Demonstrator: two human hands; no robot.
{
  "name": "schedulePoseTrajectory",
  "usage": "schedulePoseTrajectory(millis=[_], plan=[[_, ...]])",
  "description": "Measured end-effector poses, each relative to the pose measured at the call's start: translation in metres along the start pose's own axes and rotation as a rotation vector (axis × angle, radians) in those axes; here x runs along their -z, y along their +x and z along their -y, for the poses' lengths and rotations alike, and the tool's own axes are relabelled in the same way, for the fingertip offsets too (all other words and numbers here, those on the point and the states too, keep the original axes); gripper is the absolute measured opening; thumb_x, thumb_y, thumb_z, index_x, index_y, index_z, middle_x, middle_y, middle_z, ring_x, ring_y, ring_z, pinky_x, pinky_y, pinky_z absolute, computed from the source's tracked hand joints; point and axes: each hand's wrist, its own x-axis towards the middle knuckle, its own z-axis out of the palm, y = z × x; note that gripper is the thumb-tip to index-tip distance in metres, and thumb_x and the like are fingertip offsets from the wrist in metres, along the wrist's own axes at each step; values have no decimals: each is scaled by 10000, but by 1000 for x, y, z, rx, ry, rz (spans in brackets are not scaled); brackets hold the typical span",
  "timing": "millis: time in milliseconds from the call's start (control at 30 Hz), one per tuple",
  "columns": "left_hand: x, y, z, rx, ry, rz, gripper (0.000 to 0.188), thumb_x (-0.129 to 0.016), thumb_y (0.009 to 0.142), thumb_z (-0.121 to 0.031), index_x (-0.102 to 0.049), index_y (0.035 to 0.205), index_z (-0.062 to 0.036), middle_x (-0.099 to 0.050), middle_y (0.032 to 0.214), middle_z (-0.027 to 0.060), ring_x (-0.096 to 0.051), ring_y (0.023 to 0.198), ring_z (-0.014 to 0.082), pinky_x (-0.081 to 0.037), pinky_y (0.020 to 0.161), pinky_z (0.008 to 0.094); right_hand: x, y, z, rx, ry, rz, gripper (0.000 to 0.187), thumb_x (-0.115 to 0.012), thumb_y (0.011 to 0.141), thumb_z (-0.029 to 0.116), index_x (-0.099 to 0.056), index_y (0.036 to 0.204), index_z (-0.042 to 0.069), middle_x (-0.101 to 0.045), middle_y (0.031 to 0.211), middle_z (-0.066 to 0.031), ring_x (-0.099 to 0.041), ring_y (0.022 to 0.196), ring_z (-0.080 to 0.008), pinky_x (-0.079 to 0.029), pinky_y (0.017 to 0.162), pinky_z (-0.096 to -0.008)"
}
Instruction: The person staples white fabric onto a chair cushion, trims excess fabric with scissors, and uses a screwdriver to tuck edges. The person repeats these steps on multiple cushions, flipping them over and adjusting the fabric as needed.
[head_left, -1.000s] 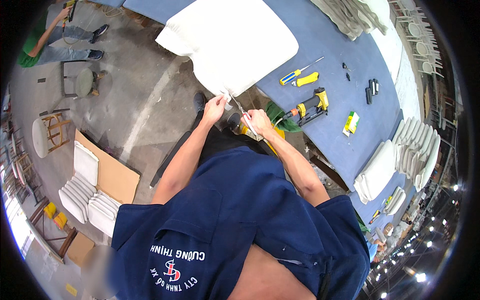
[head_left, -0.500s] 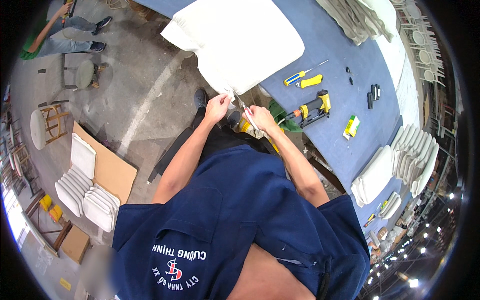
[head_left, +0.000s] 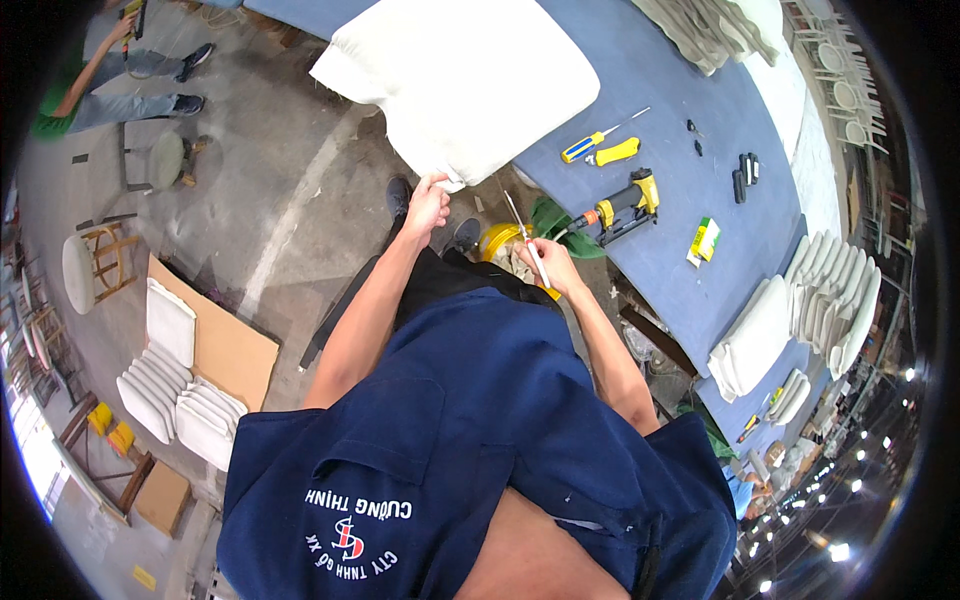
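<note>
A white fabric-covered cushion (head_left: 470, 85) lies on the blue table, its near corner hanging past the edge. My left hand (head_left: 428, 208) pinches the loose fabric at that corner. In my right hand (head_left: 555, 268) is a pair of scissors (head_left: 516, 212) with pale handles, the blades pointing up and away, apart from the cushion. Below the right hand stands a yellow bucket (head_left: 494, 240), partly hidden, with pale scraps inside.
On the blue table (head_left: 680, 290) lie a yellow-black staple gun (head_left: 630, 204), a screwdriver (head_left: 582, 147), a yellow-handled tool (head_left: 617, 151) and a small green-yellow box (head_left: 704, 242). Stacked seat pads (head_left: 750, 337) sit at right, others (head_left: 150, 390) on cardboard at left. Another person (head_left: 130, 90) works far left.
My right hand has drawn the scissors away from the fabric, down and to the right. My left hand still grips the cushion's corner, slightly further left.
</note>
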Motion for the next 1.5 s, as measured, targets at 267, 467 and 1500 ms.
schedulePoseTrajectory(millis=[267,467,1500], plan=[[6,18,49,-254,908,152,286,-625,942,-330,-746,986,-75,-757,1021,218,-736,1011,371,-567,873,478,11,-46,-39,33,26,-302,431,-790,931,452,-730,926,25,-634,655,-7,-564,571,-83,-459,543,-294],[-52,-6,160,-125,1265,827,792,-655,968,-562,-461,1571,-87,-506,1574,209,-471,1465,333,-368,1203,407,37,-82,-32,29,50,-588,494,-818,878,408,-738,1176,23,-729,1054,-134,-721,947,-247,-549,854,-367],[-162,-85,-426,-1275,1039,1209,229,-679,968,-278,-749,1059,-80,-757,1019,56,-675,1027,254,-488,932,413,138,104,247,904,549,-1030,754,-953,696,167,-606,1346,5,-694,1233,-167,-689,1088,-344,-545,953,-423]])
